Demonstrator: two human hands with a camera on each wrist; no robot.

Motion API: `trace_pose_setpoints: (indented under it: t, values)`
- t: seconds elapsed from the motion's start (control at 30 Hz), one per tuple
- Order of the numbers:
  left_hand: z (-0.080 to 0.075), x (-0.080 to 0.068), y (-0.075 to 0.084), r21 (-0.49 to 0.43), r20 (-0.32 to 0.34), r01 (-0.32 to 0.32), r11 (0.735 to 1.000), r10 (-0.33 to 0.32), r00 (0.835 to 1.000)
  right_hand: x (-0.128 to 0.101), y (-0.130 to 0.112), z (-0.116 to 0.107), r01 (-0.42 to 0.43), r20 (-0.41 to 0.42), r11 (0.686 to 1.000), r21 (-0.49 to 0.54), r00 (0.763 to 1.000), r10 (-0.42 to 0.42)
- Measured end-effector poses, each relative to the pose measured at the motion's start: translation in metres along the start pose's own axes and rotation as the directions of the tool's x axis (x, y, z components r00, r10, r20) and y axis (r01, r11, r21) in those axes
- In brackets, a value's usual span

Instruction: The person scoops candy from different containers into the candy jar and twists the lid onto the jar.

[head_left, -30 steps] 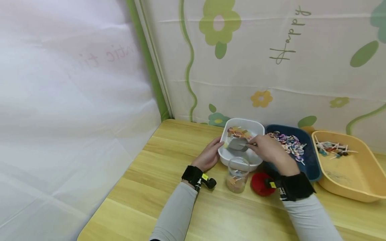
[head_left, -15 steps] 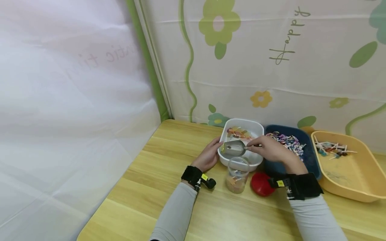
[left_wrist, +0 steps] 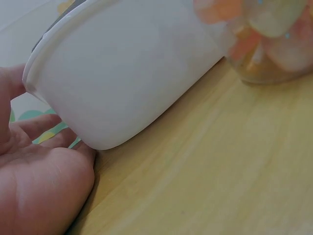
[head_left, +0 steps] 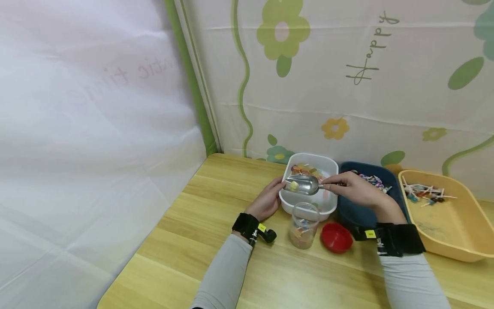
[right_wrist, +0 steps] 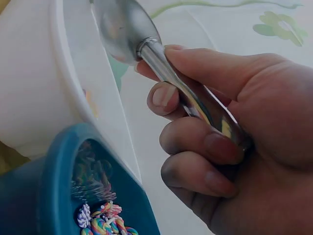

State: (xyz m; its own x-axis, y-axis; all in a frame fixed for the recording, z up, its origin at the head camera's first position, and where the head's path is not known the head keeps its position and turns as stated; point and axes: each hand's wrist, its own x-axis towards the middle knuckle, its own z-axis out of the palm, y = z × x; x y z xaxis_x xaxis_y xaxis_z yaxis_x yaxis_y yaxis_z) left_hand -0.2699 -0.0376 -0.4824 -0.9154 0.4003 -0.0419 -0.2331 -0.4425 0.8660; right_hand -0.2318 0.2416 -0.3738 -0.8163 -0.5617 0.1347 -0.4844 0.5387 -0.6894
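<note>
1. Right hand (head_left: 353,189) curls its fingers around the metal scoop (head_left: 305,185), held above the white tub (head_left: 306,205) with a yellow candy (head_left: 294,186) inside.
2. Left hand (head_left: 266,201) rests with relaxed fingers against the tub's side.
3. Glass jar (head_left: 305,225) stands just before the tub, red lid (head_left: 337,237) beside it.

Metal scoop (right_wrist: 128,36): handle held in the grip of the right hand (right_wrist: 230,142), thumb laid along the top, fingers (right_wrist: 188,139) curled beneath; bowl raised above the white tub (right_wrist: 36,83). Blue tray (right_wrist: 73,196): set just beside the tub, apparently touching it; swirled multicoloured candies (right_wrist: 100,223) seen inside. Floral-patterned backdrop (right_wrist: 234,19): seen behind, blurred.
</note>
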Motion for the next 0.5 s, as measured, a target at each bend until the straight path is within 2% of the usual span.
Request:
trace_pose_setpoints:
  t: [0.27, 0.43, 0.5]
  values:
    - [-0.001, 0.000, -0.001, 0.001, -0.001, 0.002, 1.000, -0.002, 1.000, -0.005, 0.000, -0.004, -0.016, -0.012, 1.000, 0.008, 1.000, 0.016]
    - [-0.003, 0.000, -0.001, 0.010, 0.041, -0.011, 1.000, 0.011, 0.999, -0.013, -0.002, -0.016, -0.045, -0.074, 0.999, 0.029, 0.996, 0.047]
    - [-0.004, 0.000, -0.001, 0.011, 0.048, -0.012, 1.000, 0.011, 0.999, -0.017, -0.005, -0.022, -0.020, -0.101, 0.999, 0.042, 0.995, 0.024]
